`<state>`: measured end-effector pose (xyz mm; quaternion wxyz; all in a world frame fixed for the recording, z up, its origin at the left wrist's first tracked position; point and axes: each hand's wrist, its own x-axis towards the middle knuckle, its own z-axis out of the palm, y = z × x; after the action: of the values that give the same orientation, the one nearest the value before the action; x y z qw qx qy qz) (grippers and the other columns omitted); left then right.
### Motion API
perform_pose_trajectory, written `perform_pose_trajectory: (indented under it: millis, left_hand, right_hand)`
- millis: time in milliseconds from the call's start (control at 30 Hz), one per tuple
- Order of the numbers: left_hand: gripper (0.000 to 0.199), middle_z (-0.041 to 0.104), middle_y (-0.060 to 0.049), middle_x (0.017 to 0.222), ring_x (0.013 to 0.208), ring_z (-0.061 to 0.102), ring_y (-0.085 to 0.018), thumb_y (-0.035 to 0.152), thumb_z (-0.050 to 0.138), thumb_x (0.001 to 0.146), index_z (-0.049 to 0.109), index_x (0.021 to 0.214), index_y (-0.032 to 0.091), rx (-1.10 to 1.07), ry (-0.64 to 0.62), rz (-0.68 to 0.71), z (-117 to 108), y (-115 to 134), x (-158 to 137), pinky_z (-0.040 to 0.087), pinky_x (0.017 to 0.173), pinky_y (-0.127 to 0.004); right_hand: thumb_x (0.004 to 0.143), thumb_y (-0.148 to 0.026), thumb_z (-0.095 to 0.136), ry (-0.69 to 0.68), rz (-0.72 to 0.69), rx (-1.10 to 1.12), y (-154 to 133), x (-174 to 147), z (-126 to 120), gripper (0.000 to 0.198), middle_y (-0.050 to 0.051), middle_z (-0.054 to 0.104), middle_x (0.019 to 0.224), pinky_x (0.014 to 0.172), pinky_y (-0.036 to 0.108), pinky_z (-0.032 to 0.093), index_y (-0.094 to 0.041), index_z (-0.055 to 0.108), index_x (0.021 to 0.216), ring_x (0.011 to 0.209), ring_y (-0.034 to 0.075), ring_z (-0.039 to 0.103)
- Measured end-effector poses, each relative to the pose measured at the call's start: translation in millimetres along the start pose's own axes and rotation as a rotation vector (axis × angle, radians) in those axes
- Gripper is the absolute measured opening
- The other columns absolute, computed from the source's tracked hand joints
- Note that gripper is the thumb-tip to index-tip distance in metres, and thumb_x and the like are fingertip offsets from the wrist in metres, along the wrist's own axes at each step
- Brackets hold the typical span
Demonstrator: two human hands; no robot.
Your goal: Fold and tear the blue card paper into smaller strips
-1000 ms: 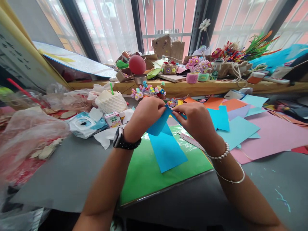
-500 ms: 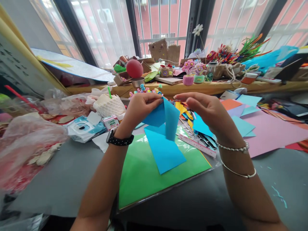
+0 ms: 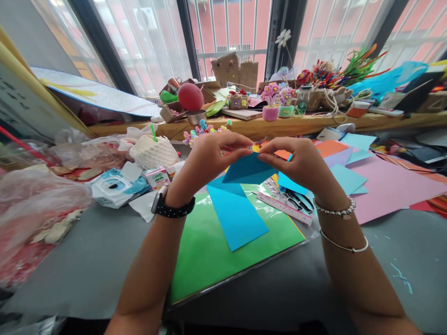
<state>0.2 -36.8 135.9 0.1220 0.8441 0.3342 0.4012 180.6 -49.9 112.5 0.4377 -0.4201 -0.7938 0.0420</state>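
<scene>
Between both hands, a piece of blue paper [image 3: 248, 170] is held up in the air, and it looks folded over. My left hand [image 3: 223, 151] pinches its top edge with thumb and fingers. Close beside it, my right hand [image 3: 291, 158] grips the same paper near its upper right corner. Beneath them a blue paper strip [image 3: 240, 218] lies on a green sheet [image 3: 199, 265] in a clear sleeve. A pink ruler [image 3: 284, 209] and black-handled scissors [image 3: 296, 201] lie to the right of the strip.
Pink paper [image 3: 391, 190] and light blue sheets [image 3: 345, 179] spread at the right. A wet-wipe pack [image 3: 117, 186], a white foam-netted item [image 3: 153, 152] and plastic bags [image 3: 38, 200] crowd the left. A red ball [image 3: 190, 97] and crafted flowers [image 3: 270, 100] line the windowsill.
My right hand has moved in and taken hold of the blue paper, which hung from my left hand with its flap apart. Its flap is now brought together. The view has shifted slightly.
</scene>
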Motion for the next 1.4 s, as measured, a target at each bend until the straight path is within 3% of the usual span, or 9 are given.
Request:
perform_pose_trajectory:
  millis: [133, 300, 733, 900, 967, 1067, 1233, 1400]
  left_hand:
    - [0.012, 0.066, 0.000, 0.072, 0.067, 0.058, -0.011, 0.024, 0.055, 0.074, 0.066, 0.075, 0.017, 0.227, 0.017, 0.126, 4, -1, -1, 0.042, 0.065, -0.022]
    - [0.012, 0.067, 0.000, 0.072, 0.064, 0.058, -0.010, 0.023, 0.055, 0.074, 0.065, 0.074, 0.017, 0.277, 0.051, 0.198, 4, -4, -1, 0.042, 0.062, -0.021]
    - [0.015, 0.067, 0.000, 0.073, 0.063, 0.058, -0.010, 0.028, 0.054, 0.073, 0.066, 0.074, 0.018, 0.306, 0.065, 0.072, -2, -17, 2, 0.043, 0.062, -0.023]
    - [0.017, 0.067, -0.001, 0.074, 0.065, 0.058, -0.011, 0.028, 0.053, 0.073, 0.066, 0.074, 0.017, 0.295, 0.133, 0.034, -6, -24, 2, 0.044, 0.063, -0.023]
    - [0.017, 0.067, -0.001, 0.073, 0.064, 0.058, -0.011, 0.028, 0.053, 0.073, 0.066, 0.073, 0.017, 0.284, 0.119, 0.038, -5, -25, 3, 0.044, 0.062, -0.023]
    - [0.016, 0.067, -0.001, 0.074, 0.065, 0.058, -0.011, 0.027, 0.054, 0.073, 0.066, 0.074, 0.017, 0.253, 0.060, 0.072, 1, -25, 3, 0.044, 0.061, -0.022]
    - [0.016, 0.067, -0.002, 0.078, 0.071, 0.059, -0.012, 0.025, 0.052, 0.074, 0.065, 0.077, 0.017, 0.216, -0.070, 0.131, 10, -22, 5, 0.044, 0.066, -0.023]
    - [0.017, 0.067, -0.003, 0.073, 0.066, 0.059, -0.012, 0.026, 0.052, 0.074, 0.066, 0.076, 0.017, 0.235, -0.132, 0.111, 6, -21, 5, 0.044, 0.065, -0.023]
  right_hand:
    - [0.074, -0.026, 0.053, -0.002, -0.031, -0.012, -5, 0, 4, 0.014, 0.002, 0.065, 0.074, 0.066, 0.028, 0.044, -0.018, 0.065, 0.075, 0.070, 0.015, 0.058]
    - [0.073, -0.024, 0.053, 0.002, 0.004, 0.015, -4, 0, 1, 0.014, 0.002, 0.066, 0.077, 0.066, 0.028, 0.044, -0.018, 0.065, 0.075, 0.073, 0.016, 0.059]
    - [0.069, -0.026, 0.056, -0.010, 0.157, -0.089, 26, 0, -19, 0.012, 0.001, 0.065, 0.063, 0.053, 0.030, 0.044, -0.023, 0.066, 0.064, 0.058, 0.015, 0.058]
    - [0.069, -0.030, 0.056, 0.142, 0.206, -0.138, 42, -2, -22, 0.013, 0.004, 0.066, 0.063, 0.053, 0.032, 0.045, -0.021, 0.066, 0.066, 0.057, 0.017, 0.059]
    - [0.070, -0.032, 0.056, 0.144, 0.173, -0.074, 39, -1, -18, 0.015, 0.005, 0.067, 0.071, 0.058, 0.032, 0.047, -0.021, 0.066, 0.073, 0.063, 0.017, 0.060]
    - [0.072, -0.033, 0.055, 0.036, 0.066, 0.030, 27, 1, -6, 0.018, 0.004, 0.067, 0.083, 0.066, 0.030, 0.047, -0.020, 0.065, 0.081, 0.075, 0.017, 0.060]
    - [0.074, -0.025, 0.054, -0.031, -0.047, -0.002, 12, 3, 8, 0.013, 0.003, 0.066, 0.076, 0.065, 0.027, 0.044, -0.017, 0.064, 0.073, 0.072, 0.015, 0.059]
    - [0.074, -0.021, 0.053, -0.064, -0.089, -0.099, 12, 3, 4, 0.011, 0.002, 0.065, 0.075, 0.063, 0.026, 0.042, -0.018, 0.064, 0.074, 0.070, 0.014, 0.058]
